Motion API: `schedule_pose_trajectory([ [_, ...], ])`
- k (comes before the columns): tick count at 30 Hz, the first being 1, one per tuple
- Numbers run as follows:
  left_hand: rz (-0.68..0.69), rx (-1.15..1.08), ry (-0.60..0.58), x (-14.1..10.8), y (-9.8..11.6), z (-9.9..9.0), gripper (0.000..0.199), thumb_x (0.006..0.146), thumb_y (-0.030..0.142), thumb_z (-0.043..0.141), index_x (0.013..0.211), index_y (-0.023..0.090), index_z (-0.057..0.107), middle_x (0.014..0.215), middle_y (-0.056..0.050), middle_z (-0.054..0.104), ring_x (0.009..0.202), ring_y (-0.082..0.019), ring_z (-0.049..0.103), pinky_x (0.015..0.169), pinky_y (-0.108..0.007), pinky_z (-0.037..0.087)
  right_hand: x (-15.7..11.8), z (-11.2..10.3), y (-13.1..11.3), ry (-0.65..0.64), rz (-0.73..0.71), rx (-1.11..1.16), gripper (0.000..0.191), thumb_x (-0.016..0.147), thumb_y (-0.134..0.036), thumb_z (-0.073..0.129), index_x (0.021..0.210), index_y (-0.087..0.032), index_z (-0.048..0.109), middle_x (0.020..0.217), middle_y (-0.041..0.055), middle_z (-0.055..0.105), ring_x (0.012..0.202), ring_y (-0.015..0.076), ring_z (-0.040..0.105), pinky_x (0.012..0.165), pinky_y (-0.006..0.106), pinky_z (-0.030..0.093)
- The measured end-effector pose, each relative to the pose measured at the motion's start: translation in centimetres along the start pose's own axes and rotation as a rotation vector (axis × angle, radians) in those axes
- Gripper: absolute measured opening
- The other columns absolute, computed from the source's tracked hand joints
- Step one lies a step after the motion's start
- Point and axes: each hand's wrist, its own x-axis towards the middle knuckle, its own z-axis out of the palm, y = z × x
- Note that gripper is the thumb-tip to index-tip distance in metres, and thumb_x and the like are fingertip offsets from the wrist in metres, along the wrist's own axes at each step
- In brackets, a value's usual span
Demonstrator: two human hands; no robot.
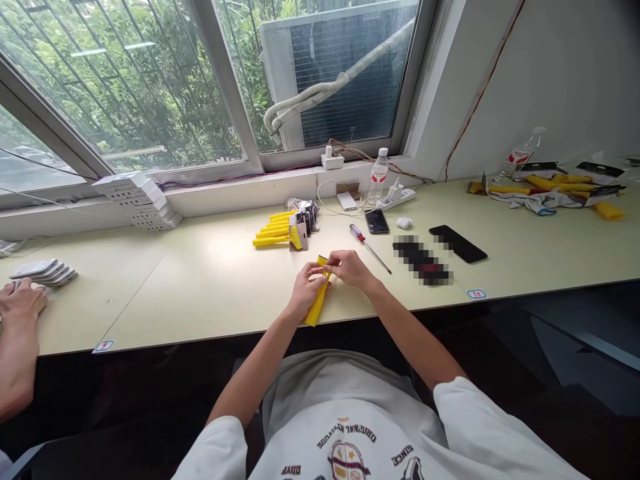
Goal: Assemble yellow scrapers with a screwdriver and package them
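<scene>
A yellow handle [315, 311] lies tilted between my hands, just above the table's front edge. My left hand [306, 288] wraps round its middle from the left. The fingers of my right hand [346, 267] pinch at its upper end, near a dark tip; anything small between them is hidden. Beyond my hands, several yellow-handled scrapers [275, 232] lie side by side with their metal heads to the right. A screwdriver [370, 248] with a red and clear handle rests to the right of my hands.
Behind are a phone [377, 221], a white case [404, 222], a water bottle [379, 177] and a power strip [400, 199]. A black flat object [458, 244] lies right. More yellow tools [560, 187] lie far right. At left, another person's hand [23, 300] touches stacked pieces [47, 272].
</scene>
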Motion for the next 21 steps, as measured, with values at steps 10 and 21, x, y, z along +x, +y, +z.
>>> schedule_pose_trajectory([
  [10,0.000,-0.001,0.001,-0.07,-0.05,0.01,0.045,0.087,0.035,0.093,0.121,0.021,0.067,0.142,-0.014,0.067,0.086,-0.018,0.080,0.076,-0.032,0.067,-0.26,0.06,-0.14,0.010,-0.007,-0.015,0.009,0.087,-0.022,0.077,0.078,-0.021,0.077,0.082,0.0052,0.082,0.072,0.0198,0.070,0.068,0.033,0.053],
  [21,-0.010,-0.013,0.001,0.14,0.01,0.01,0.045,0.086,0.035,0.095,0.121,0.021,0.071,0.140,-0.014,0.067,0.087,-0.019,0.081,0.076,-0.032,0.067,-0.23,0.10,-0.27,0.020,-0.072,-0.075,0.009,0.091,-0.021,0.069,0.082,-0.021,0.072,0.081,0.0038,0.077,0.071,0.0179,0.065,0.070,0.033,0.050],
])
